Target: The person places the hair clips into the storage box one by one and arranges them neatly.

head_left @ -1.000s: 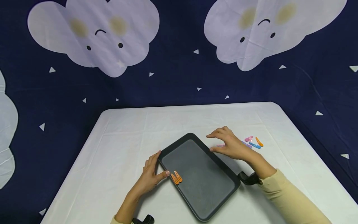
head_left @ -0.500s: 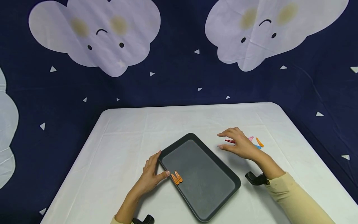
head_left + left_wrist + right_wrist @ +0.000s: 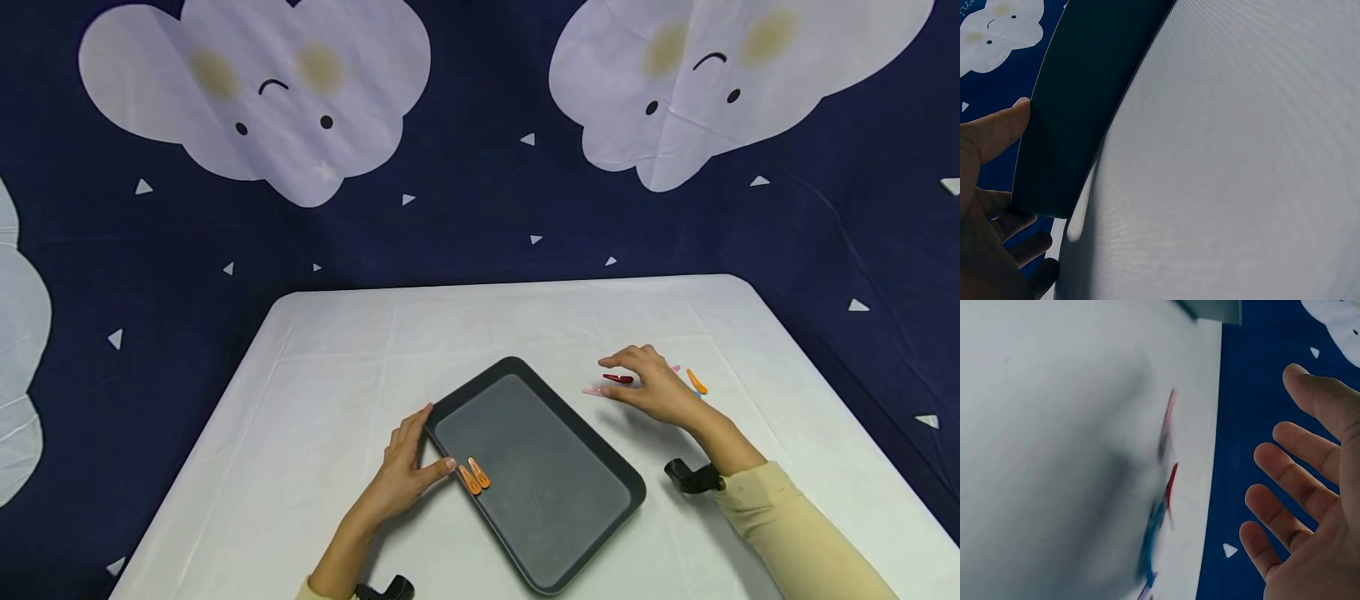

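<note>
On the white tabletop point(image 3: 360, 350), a dark grey tray point(image 3: 540, 467) sits turned at an angle. Left hand point(image 3: 405, 467) is at the tray's 9 o'clock — thumb on the rim, index finger by the corner, wide gap between them. A pair of orange clips point(image 3: 478, 473) lies side by side inside the tray, against its 9 o'clock edge, just beside the left thumb tip.

Right hand point(image 3: 652, 387) is off the tray at 2 o'clock, over the loose clips; thumb and fingers spread wide, nothing held. Red clip point(image 3: 618, 378) shows in the gap between thumb and fingers. Pink clip point(image 3: 592, 392) is at the hand's 9 o'clock, by the thumb tip — cannot tell if touching. Single orange clip point(image 3: 697, 382) lies at its 3 o'clock. Blue clip point(image 3: 1149, 544) is blurred in the right wrist view, mostly hidden in the head view. Navy backdrop point(image 3: 465, 167) with clouds at 12 o'clock.
</note>
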Available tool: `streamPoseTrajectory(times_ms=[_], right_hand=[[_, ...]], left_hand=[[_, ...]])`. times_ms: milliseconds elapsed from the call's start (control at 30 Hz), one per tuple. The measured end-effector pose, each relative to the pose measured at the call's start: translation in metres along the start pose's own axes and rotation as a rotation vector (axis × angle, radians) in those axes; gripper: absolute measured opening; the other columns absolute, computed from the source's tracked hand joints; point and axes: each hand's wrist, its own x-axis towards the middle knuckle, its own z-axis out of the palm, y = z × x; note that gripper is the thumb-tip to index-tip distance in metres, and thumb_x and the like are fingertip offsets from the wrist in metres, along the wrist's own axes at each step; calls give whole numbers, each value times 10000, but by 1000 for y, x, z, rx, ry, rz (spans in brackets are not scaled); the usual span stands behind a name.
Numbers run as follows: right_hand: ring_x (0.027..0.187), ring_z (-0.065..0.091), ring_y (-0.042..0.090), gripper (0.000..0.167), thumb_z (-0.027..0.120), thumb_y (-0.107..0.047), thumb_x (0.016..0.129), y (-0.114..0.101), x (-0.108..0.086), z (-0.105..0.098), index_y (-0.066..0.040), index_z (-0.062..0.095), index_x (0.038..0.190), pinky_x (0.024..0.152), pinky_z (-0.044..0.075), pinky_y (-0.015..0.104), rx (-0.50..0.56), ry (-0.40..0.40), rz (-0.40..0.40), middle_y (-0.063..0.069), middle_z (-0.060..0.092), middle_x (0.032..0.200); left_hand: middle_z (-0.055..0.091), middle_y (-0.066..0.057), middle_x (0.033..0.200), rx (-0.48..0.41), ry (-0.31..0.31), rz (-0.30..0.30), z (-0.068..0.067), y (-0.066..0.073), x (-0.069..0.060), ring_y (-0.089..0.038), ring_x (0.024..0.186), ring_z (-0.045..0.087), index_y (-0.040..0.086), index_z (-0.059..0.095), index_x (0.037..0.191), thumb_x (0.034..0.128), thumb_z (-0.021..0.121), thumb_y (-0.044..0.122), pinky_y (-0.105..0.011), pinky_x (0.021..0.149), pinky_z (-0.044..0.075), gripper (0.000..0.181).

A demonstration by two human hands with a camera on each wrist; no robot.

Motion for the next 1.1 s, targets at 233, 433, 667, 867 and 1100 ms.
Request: streamPoseTrajectory(times_ms=[233,433,667,867,1100], right_hand=[[978,464,247,405,752,-232,796,12,0,4,-64,653,1151,836,294,365,10,12,40,91,638,1107],[981,457,243,396,751,-218,795,19,2,5,-59,656,1145,837,286,370,3,6,76,101,637,1109],[989,465,278,390,727,-251,822,29,5,6,-61,651,1153,828,293,406,-27,-18,142,134,628,1129],[1015,477,299,374,722,-239,821,36,6,8,-77,652,1150,819,312,424,-68,-28,174,139,630,1122],[1004,480,301,366,724,-224,812,39,7,10,-76,657,1140,801,312,418,-92,-35,171,140,628,1127]], left_hand=[[268,-137,1526,-1,0,0,0,0,0,-337,1383,220,113,227,1501,809,732,311,-671,1045,162,880],[273,-145,1521,-2,-4,0,0,0,1,-339,1378,228,100,230,1498,807,735,304,-669,1046,162,879],[277,-145,1520,9,-3,-3,-1,0,0,-347,1376,232,102,231,1498,809,734,310,-673,1041,177,878],[274,-147,1522,11,-4,-8,-1,1,0,-353,1379,228,101,230,1498,810,735,302,-677,1042,178,877],[282,-148,1517,5,1,-6,-1,1,0,-348,1370,243,100,237,1495,804,742,281,-671,1041,186,875]])
